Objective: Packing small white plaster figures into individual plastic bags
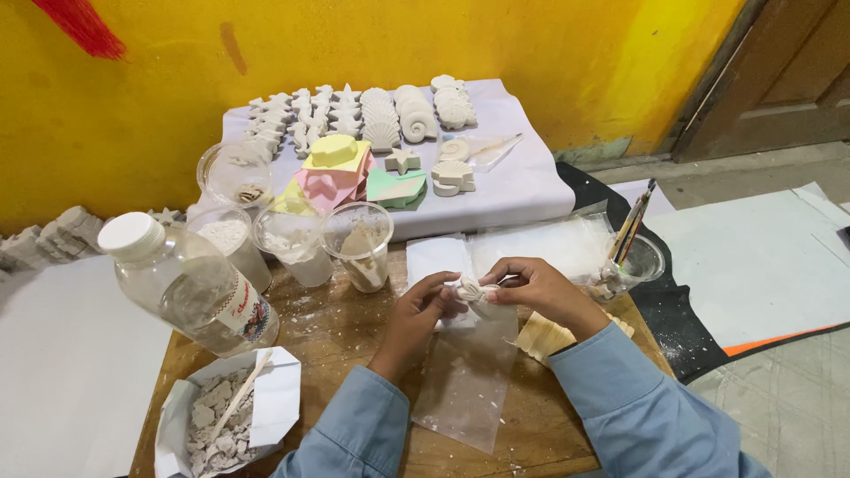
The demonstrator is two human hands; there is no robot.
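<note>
My left hand [418, 310] and my right hand [538, 288] meet over the middle of a small wooden table [345, 332]. Between their fingertips they pinch a small white plaster shell piece [472, 289]. Under the hands lies a clear plastic bag [465, 376], flat on the wood. A tan scallop-shaped mould or cast [542, 336] lies beside my right forearm. Both sleeves are light blue.
A capped plastic bottle [190, 288] lies at the left, beside three plastic cups [359, 243] with powder and paste. A paper bag of plaster rubble [221, 416] sits front left. Brushes stand in a clear bowl [633, 257]. Plaster shells and coloured moulds [341, 168] cover a white cloth behind.
</note>
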